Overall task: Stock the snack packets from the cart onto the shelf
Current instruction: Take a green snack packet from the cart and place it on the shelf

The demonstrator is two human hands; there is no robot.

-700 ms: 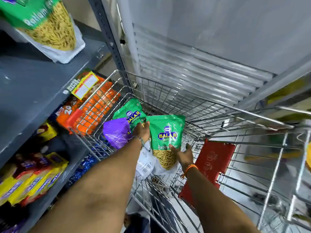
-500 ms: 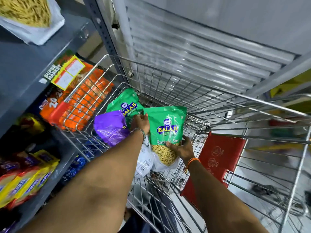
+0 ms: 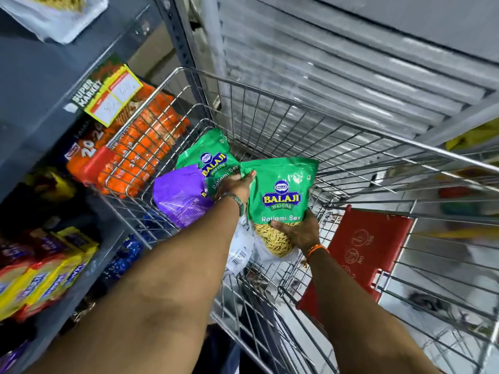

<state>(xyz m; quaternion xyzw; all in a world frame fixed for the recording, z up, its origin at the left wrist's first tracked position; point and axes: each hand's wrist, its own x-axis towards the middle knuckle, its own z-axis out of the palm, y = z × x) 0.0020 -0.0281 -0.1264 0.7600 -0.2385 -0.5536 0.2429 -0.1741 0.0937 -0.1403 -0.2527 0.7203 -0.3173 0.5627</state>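
Our right hand (image 3: pixel 298 230) gripped the bottom of a green snack packet (image 3: pixel 279 195) over the cart (image 3: pixel 310 109), while our left hand (image 3: pixel 236 186) pinched its top corner. Just behind lay a second green packet (image 3: pixel 209 157) and a purple packet (image 3: pixel 179 194). We had the grey shelf (image 3: pixel 35 85) to the left.

Scene evenly and brightly lit, prob. from overhead; glare streaks seen on corrugated shutter (image 3: pixel 337 85) and on wire cart (image 3: pixel 270 114) rims. Shelf (image 3: pixel 40 85) underside and lower shelf contents at left are left in shadow. Green packet (image 3: pixel 280 195) print is rendered sharp at centre. Strong motion blur noted toward right edge; wide-angle bending of straight lines seen at frame edges.
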